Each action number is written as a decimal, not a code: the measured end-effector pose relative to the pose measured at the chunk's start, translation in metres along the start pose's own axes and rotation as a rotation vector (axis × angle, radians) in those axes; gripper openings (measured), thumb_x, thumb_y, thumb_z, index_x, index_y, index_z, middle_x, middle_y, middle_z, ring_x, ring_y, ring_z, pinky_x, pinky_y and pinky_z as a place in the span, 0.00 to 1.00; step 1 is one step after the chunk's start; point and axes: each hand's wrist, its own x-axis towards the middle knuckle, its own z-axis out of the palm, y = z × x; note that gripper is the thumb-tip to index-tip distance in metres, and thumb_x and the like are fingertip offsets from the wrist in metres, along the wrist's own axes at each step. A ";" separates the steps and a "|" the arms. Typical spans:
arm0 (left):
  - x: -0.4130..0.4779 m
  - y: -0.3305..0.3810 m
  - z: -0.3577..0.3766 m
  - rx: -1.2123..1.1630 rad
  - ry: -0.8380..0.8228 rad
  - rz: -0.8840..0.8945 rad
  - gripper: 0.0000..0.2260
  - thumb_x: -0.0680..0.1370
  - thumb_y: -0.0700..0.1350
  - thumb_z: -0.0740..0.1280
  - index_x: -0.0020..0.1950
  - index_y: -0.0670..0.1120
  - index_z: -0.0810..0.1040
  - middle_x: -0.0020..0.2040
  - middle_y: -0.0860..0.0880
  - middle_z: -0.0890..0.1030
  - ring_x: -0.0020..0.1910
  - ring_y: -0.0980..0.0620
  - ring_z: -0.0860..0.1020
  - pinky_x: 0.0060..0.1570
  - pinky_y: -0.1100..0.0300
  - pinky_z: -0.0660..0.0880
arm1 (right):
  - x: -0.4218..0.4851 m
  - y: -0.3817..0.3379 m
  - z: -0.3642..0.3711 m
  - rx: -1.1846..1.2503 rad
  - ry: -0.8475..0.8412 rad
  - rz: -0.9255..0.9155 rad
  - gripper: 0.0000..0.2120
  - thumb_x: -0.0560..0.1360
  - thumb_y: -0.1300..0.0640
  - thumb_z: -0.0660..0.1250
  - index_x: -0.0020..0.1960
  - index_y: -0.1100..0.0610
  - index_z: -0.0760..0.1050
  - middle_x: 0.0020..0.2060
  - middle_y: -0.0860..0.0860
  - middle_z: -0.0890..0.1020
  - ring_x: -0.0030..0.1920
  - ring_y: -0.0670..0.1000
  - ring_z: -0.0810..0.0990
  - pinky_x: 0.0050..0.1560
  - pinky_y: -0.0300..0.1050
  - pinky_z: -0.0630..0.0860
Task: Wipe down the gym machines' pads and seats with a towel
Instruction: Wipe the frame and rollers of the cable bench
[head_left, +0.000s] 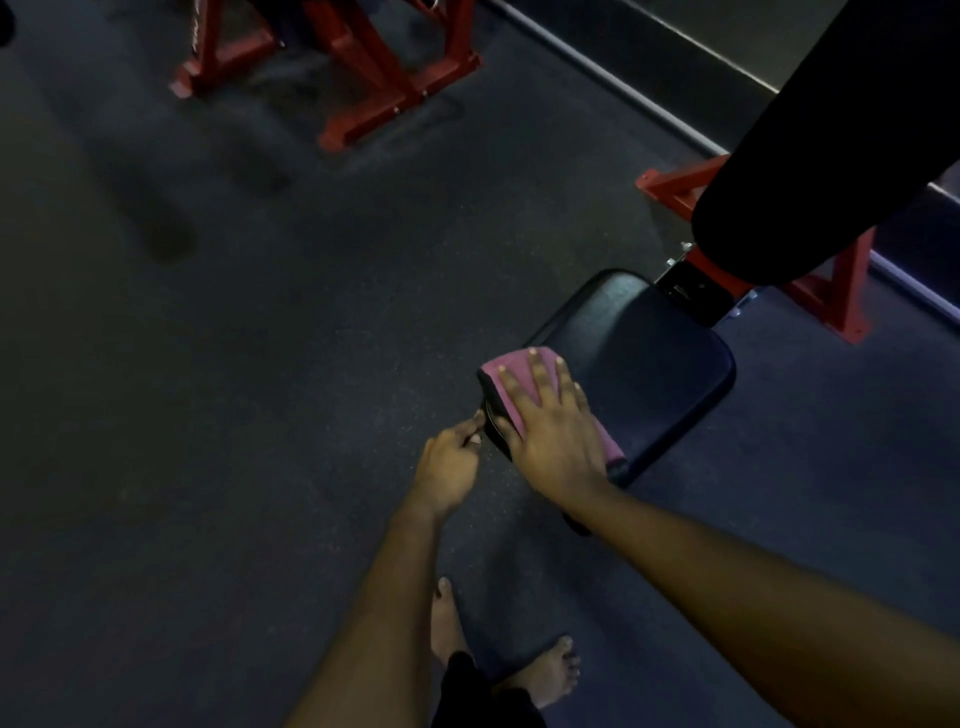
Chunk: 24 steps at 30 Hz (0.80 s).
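Head view. Step in hand: wiping the seat (654, 364) of a red-framed gym machine. The pink towel (518, 364) lies folded on the near-left corner of the seat, with one end trailing back along the near edge. The right hand (550, 431) lies flat on the towel, its grip spread: fingers straight and fanned, pressing the cloth onto the upholstery. The left hand (451, 460) is just beside that corner, off the seat top, fingers curled in towards the rim. Whether this grip pinches the rim, a hanging edge of the towel, or nothing cannot be told.

The far and right-hand parts of the seat lie uncovered beyond the towel. The long black back pad (831, 156) rises above the seat on its red frame (836, 301). A second red frame (363, 78) stands well apart across the dark floor (208, 364).

Judged from this layout, the next move calls for sliding the flat hand and towel across the uncovered seat surface, keeping the pressure even, then moving on to the back pad.
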 end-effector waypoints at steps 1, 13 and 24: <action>0.002 -0.002 -0.001 0.004 -0.001 -0.006 0.19 0.84 0.41 0.59 0.74 0.52 0.73 0.70 0.49 0.77 0.66 0.52 0.75 0.62 0.64 0.66 | 0.021 -0.006 -0.003 0.004 -0.011 0.007 0.31 0.83 0.40 0.55 0.83 0.44 0.50 0.83 0.53 0.44 0.82 0.62 0.46 0.80 0.61 0.52; -0.006 0.000 -0.001 -0.091 -0.014 -0.050 0.19 0.84 0.39 0.59 0.74 0.51 0.73 0.73 0.50 0.73 0.75 0.50 0.68 0.73 0.60 0.63 | -0.023 0.007 0.006 0.039 0.058 -0.001 0.34 0.82 0.41 0.59 0.83 0.42 0.47 0.83 0.51 0.42 0.82 0.60 0.47 0.79 0.62 0.55; -0.015 0.021 0.015 0.028 0.182 0.062 0.19 0.86 0.41 0.57 0.77 0.48 0.68 0.75 0.49 0.71 0.74 0.49 0.68 0.65 0.67 0.60 | -0.020 0.012 0.001 0.123 0.119 0.095 0.34 0.82 0.45 0.60 0.83 0.42 0.48 0.83 0.50 0.44 0.82 0.59 0.48 0.80 0.59 0.56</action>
